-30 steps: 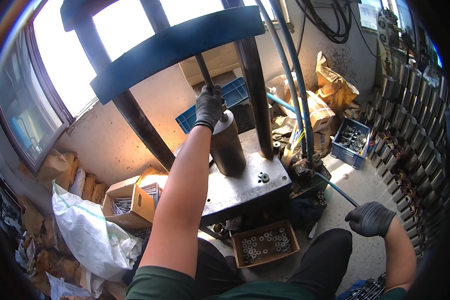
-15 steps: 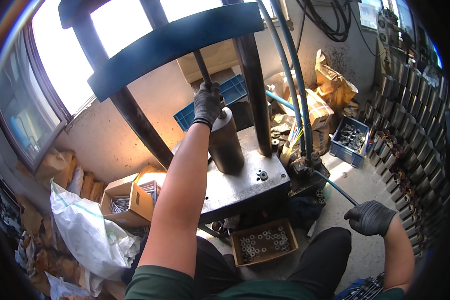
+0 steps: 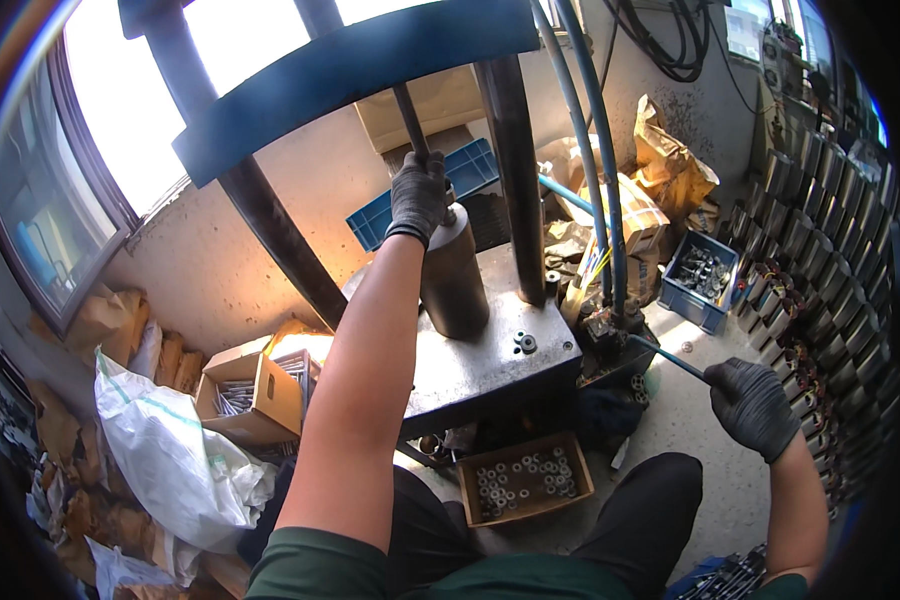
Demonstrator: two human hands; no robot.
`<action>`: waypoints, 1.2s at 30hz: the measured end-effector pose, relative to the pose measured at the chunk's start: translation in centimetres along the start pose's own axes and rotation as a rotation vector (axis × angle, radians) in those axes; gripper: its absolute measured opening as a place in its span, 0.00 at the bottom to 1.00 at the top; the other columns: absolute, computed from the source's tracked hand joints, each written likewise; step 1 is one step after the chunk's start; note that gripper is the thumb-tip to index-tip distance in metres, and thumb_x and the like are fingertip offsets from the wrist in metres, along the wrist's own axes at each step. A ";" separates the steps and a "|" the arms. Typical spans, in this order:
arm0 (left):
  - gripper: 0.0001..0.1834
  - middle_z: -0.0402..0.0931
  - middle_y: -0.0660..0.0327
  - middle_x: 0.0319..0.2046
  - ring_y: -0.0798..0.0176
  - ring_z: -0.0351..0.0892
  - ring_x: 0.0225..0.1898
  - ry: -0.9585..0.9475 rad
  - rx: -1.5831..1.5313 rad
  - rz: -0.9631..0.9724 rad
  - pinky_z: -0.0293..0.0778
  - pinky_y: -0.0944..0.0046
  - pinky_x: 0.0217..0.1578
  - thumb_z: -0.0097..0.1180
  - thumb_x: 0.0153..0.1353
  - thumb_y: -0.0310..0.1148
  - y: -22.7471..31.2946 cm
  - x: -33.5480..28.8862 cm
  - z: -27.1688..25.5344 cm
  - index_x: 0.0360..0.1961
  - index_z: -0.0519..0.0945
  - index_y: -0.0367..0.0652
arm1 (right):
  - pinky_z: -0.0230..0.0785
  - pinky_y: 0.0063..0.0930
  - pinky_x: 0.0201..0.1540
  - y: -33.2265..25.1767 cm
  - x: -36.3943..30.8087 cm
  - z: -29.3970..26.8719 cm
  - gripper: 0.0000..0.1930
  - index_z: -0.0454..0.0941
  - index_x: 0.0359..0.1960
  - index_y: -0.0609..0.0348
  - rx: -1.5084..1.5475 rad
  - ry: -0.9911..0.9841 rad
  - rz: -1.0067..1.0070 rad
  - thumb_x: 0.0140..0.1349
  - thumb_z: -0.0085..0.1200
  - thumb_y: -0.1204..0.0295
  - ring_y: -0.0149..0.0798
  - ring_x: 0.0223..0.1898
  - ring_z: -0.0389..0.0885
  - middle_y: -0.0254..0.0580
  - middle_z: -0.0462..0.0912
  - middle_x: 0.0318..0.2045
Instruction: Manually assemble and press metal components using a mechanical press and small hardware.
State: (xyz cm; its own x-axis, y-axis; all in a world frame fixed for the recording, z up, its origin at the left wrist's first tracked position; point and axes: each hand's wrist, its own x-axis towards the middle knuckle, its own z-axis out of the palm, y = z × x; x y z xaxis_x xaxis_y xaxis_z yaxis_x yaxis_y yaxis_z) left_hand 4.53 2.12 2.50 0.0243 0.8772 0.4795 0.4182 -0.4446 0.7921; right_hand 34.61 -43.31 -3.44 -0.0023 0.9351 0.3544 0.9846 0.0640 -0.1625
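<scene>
Metal cylinder (image 3: 457,285), upright, just below the fingers of the left hand (image 3: 419,198)
Likely heavy, rigid, slick; best held round its sides; left fingers clasped about the press rod (image 3: 410,118), right hand (image 3: 755,402) curled round the blue lever (image 3: 670,357)

Our left hand (image 3: 417,198) and right hand (image 3: 750,400) wear snug dark grey gloves (image 3: 767,420); we have on a dark green short-sleeved shirt (image 3: 320,562) and trousers (image 3: 650,500), seemingly black, though shadow blurs their shade.
</scene>
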 end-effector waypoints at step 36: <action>0.25 0.75 0.60 0.23 0.53 0.79 0.25 -0.373 -1.319 -0.739 0.81 0.42 0.30 0.58 0.72 0.57 -11.7 -31.9 -2.6 0.40 0.77 0.43 | 0.76 0.40 0.48 3.0 8.1 1.2 0.18 0.83 0.47 0.65 0.054 0.226 0.021 0.60 0.70 0.66 0.51 0.43 0.85 0.53 0.85 0.40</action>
State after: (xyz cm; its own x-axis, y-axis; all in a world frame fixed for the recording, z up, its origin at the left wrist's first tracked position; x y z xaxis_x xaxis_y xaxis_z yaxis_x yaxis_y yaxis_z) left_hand -3.54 -21.16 -21.07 0.4805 0.8698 -0.1118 -0.6213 0.4276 0.6567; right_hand 37.38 -35.15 -2.17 0.0630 0.8351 0.5465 0.9732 0.0700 -0.2192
